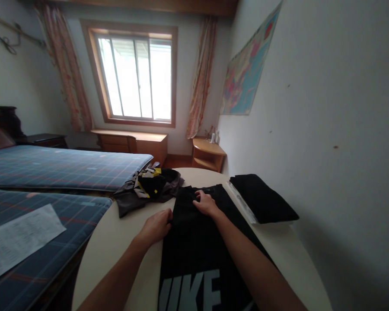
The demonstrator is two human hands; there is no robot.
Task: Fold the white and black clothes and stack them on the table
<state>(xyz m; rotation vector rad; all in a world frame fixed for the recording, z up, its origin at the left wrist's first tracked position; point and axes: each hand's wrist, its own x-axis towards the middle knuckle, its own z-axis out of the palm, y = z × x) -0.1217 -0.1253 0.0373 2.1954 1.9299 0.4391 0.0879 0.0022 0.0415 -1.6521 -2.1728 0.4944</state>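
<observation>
1. Far left: two plaid blue mattresses point(61, 166), the nearer bearing a printed paper sheet point(22, 242).
2. Round cream table point(99, 259), its far edge rounded, beside the mattresses.
3. Wood-framed window point(134, 77), bright, between patterned curtains point(65, 65); a wooden desk point(149, 137) stands below.
4. Crumpled grey-and-black clothing point(151, 185) with yellow and white patches, on the table's far left.
5. Left hand point(157, 224): fingers curled at the black garment's left edge; whether cloth is pinched cannot be told.
6. Black garment point(188, 246), mid-table: a long, fairly flat panel, narrower at its far end, with large pale-grey lettering ending in "KE" at the near end, which runs out of view.
7. Right hand point(205, 203): resting near the garment's far end, fingers loosely bent; any grip cannot be told.
8. Wooden corner shelf point(210, 146), beyond the table.
9. Map point(249, 69) on the pale wall point(327, 95).
10. Black folded cloth point(262, 198) on something white, at the table's right.
</observation>
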